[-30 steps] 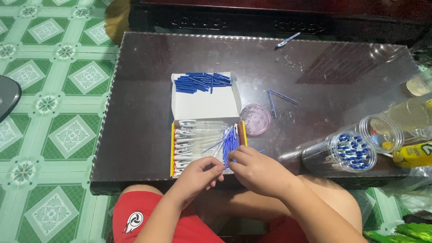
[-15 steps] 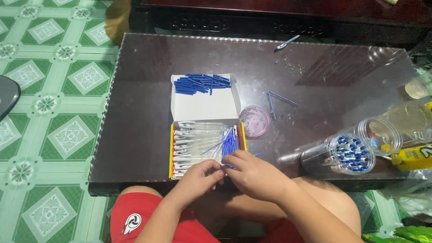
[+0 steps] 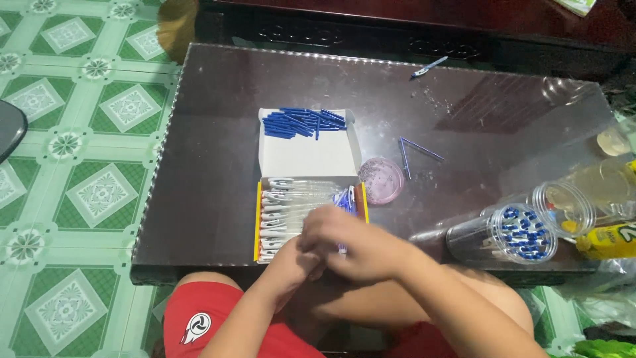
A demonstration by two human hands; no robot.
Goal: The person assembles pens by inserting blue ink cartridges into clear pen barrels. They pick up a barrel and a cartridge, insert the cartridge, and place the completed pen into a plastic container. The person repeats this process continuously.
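An open box with a yellow rim (image 3: 257, 225) lies near the table's front edge, filled with several clear pen barrels (image 3: 285, 205). A few blue refills (image 3: 346, 197) stand up at its right side. Its raised white lid (image 3: 308, 156) holds a pile of blue sticks (image 3: 301, 122). My left hand (image 3: 291, 258) and my right hand (image 3: 354, 242) meet over the near right part of the box, fingers curled together and blurred. Whatever is between the fingers is hidden.
A pink round dish (image 3: 381, 180) sits right of the box, with two loose blue refills (image 3: 414, 151) behind it. A clear tub of blue caps (image 3: 520, 233), a clear cup (image 3: 563, 207) and a yellow pack (image 3: 606, 240) crowd the right edge. Green tiled floor (image 3: 79, 192) lies to the left.
Both hands have moved up and forward over the box's near right corner and closed together. They now cover the bundle of blue refills that showed before.
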